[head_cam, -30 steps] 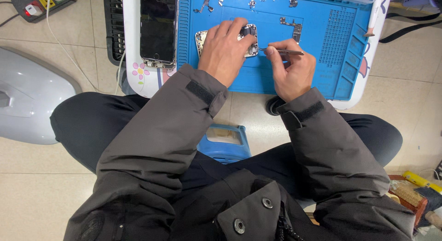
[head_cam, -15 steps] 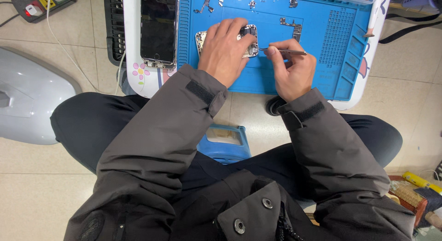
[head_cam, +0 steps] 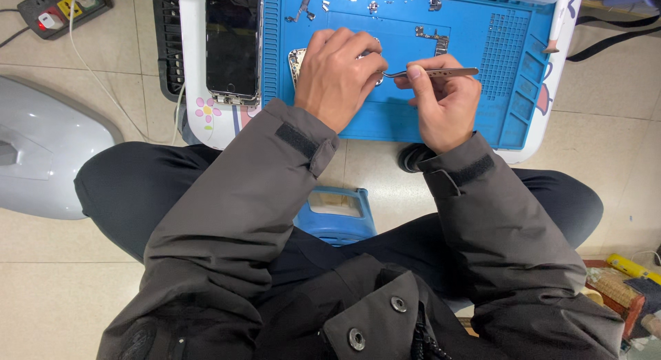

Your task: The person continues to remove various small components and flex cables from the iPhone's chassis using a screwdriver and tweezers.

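Left hand: the left hand (head_cam: 339,76) lies palm down over an opened phone body (head_cam: 297,60), fingers curled and pressing on it, seemingly to keep it from sliding while the other hand works; most of the body is hidden beneath the hand.

Right hand: the right hand (head_cam: 444,102) pinches a pair of metal tweezers (head_cam: 430,73) between thumb and forefinger, held nearly level so the tip comes in from the side.

Tweezer tip: it points left and meets the left fingertips right at the phone body; whether it grips a part I cannot tell, too small.

Work surface: a blue repair mat (head_cam: 475,119) on a low white table (head_cam: 196,91), its raised edge probably there to stop bits rolling off.

Loose parts: small screws and brackets (head_cam: 432,36) lie scattered along the mat's far side, clear of the hands.

Screen: a dark phone display (head_cam: 233,43) lies flat just left of the mat, out of the way.

Floor: a power strip (head_cam: 63,7) to the far left, a small blue stool (head_cam: 337,212) under the person.
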